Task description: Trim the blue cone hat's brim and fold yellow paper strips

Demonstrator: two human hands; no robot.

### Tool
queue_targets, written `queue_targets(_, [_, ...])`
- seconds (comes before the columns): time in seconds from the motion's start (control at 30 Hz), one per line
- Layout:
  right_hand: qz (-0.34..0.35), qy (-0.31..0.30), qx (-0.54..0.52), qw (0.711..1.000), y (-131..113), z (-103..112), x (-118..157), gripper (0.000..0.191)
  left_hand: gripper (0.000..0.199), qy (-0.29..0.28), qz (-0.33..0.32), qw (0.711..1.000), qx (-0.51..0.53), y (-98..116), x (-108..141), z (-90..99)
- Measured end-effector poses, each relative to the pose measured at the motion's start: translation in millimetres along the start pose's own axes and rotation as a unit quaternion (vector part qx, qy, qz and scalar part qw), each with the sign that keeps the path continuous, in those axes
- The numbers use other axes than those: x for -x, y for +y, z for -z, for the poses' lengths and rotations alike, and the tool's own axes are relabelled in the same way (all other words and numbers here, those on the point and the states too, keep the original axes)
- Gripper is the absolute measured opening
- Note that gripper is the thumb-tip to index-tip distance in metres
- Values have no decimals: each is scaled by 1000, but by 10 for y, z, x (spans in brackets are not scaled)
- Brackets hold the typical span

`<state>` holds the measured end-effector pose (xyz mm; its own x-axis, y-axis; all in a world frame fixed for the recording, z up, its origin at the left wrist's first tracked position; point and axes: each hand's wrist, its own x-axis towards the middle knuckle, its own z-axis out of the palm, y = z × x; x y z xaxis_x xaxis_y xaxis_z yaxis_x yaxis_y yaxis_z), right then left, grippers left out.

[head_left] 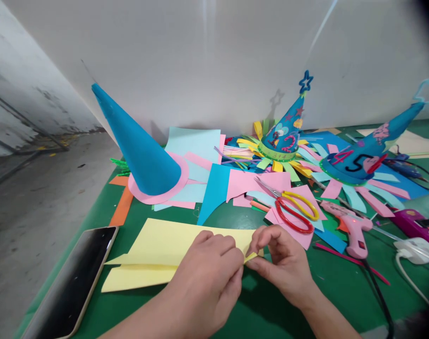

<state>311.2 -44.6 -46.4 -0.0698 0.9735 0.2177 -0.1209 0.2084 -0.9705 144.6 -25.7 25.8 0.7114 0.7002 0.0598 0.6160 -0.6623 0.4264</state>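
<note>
A sheet of yellow paper (165,238) lies in front of me with its near edge folded over, the fold standing partly raised at the left end. My left hand (214,273) is closed on the folded part near its right end. Right beside it, my right hand (283,261) pinches the right corner of the same paper between thumb and fingers. Part of the paper is hidden under the left hand. Beyond the sheet lie scissors (295,212) with one red and one yellow handle, their blades apart on pink paper scraps (254,183).
A plain blue cone hat (143,155) with a pink brim stands at the left, above a phone (75,278). Decorated cone hats (283,132) (362,157) stand at the back right. At right are a pink glue gun (353,228) with its cord and a white plug (417,249).
</note>
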Motion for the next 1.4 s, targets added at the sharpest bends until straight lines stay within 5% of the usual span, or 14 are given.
queue_targets(0.37, [-35,-53,0,998,-13,69,-66,18,20,58,-6,996,64,-35,13,-77])
queue_targets(0.57, [58,-102,31,993,-31,126,-116,19,21,64,-9,997,33,-24,19,-95])
queue_targets(1.4, [79,-94,68,990,-34,134,-135,18,24,73,-2,997,8,17,-13,-80])
